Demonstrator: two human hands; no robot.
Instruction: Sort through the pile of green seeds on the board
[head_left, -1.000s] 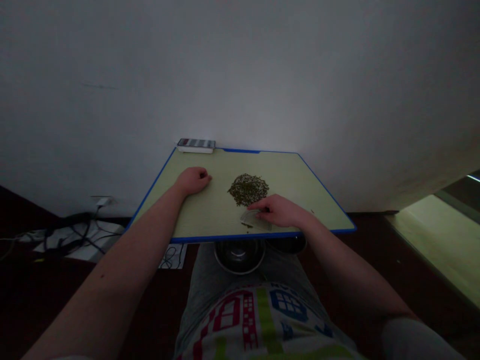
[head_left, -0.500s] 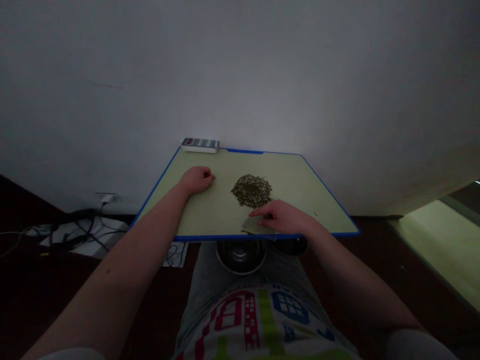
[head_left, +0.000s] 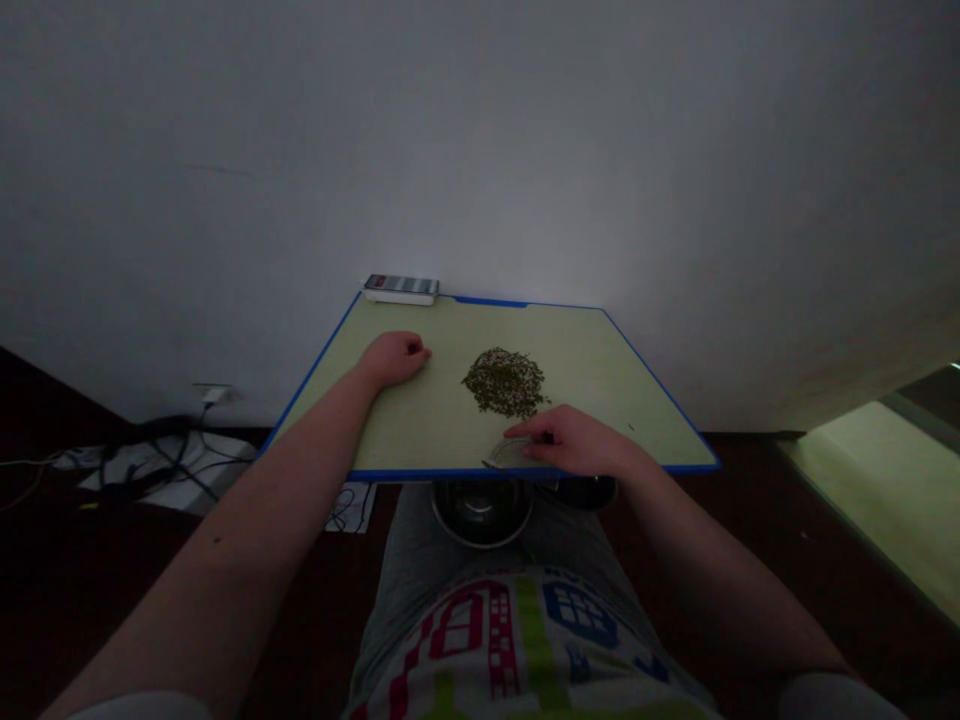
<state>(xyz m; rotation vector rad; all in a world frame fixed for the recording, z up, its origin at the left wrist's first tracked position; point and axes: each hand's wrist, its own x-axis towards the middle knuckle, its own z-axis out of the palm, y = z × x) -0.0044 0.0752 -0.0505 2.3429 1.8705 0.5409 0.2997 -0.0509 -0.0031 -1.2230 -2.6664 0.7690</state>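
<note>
Yellow-green table (head_left: pixel 431 440): loose seeds (head_left: pixel 488 464) brought to front edge

The right hand (head_left: pixel 568 438), pinching a clear protractor-like scraper (head_left: pixel 510 453), had shifted slightly toward the front edge; loose seeds thus lay there, apart from the central seed pile (head_left: pixel 504 382). The dark bowl (head_left: pixel 459 510) sat below. The left hand (head_left: pixel 395 358), loosely curled, rested left of the pile; its contents could not be determined.

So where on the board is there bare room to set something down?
The widest patch on the board lies between the pile of small bits, the right edge and the right hand, bar one speck. Another runs behind the pile, right of the white box. It's crowded by the near edge, where that hand holds a clear plastic piece.
</note>
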